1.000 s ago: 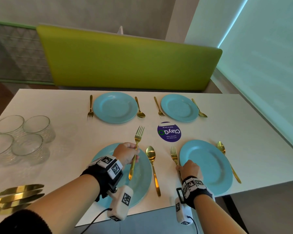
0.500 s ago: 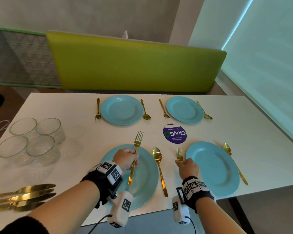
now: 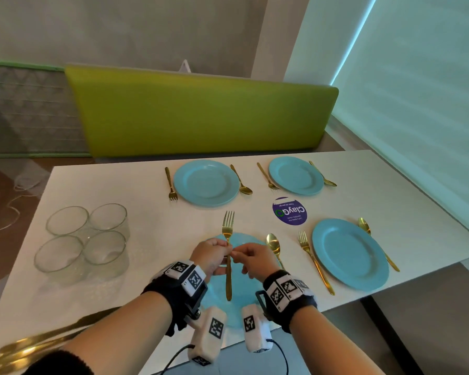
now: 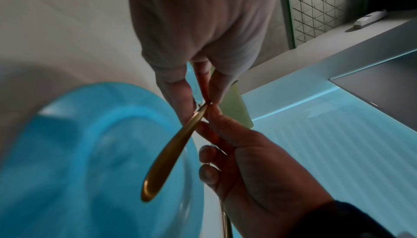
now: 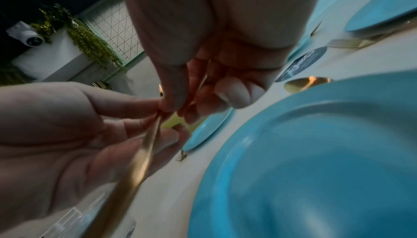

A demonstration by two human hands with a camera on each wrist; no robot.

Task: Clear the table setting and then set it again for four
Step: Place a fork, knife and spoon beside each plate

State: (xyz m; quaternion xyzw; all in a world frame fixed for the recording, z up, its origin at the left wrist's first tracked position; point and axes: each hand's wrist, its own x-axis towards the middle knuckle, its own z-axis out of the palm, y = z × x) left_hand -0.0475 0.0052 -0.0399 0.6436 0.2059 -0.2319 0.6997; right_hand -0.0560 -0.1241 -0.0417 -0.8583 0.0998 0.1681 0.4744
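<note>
Pinching gold fork [image 3: 228,255], left hand [image 3: 210,256], right hand [image 3: 252,259], above blue plate [image 3: 244,299]

We hold one gold fork [image 3: 228,255] upright over the near-left blue plate [image 3: 244,299]. Three more blue plates [image 3: 349,253] lie flat, forks [image 3: 313,262] and spoons [image 3: 273,246] beside them; four empty glasses [image 3: 84,236] cluster at left.

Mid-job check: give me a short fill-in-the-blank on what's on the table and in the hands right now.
1. Both hands pinch one gold ____ above the near plate.
2. The number of blue plates on the table is ____.
3. The empty glasses stand in a cluster of ____.
4. The purple round sticker lies between the two ____ plates.

Missing words: fork; four; four; right-hand
</note>
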